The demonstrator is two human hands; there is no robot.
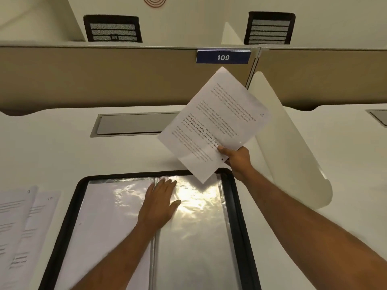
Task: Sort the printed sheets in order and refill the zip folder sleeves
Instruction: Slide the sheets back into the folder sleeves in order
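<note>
Fingers (222, 150) of our right hand (238, 162) are pinching the printed sheet (217, 122) by one corner, above the zip folder (235, 206); our left hand (159, 203) is pressing flat on the sleeve (199, 237). We are flagging one risk: held so, the sheet could buckle entering the sleeve.

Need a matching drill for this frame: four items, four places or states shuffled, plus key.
Items:
1. left hand
2. right hand
3. loose sheets
4. 109 sign

Places or states:
A. on the partition
B. pinches a printed sheet held in the air
C. flat on a clear sleeve of the open zip folder
D. on the desk, left of the folder

Pairs: 1-C, 2-B, 3-D, 4-A
</note>
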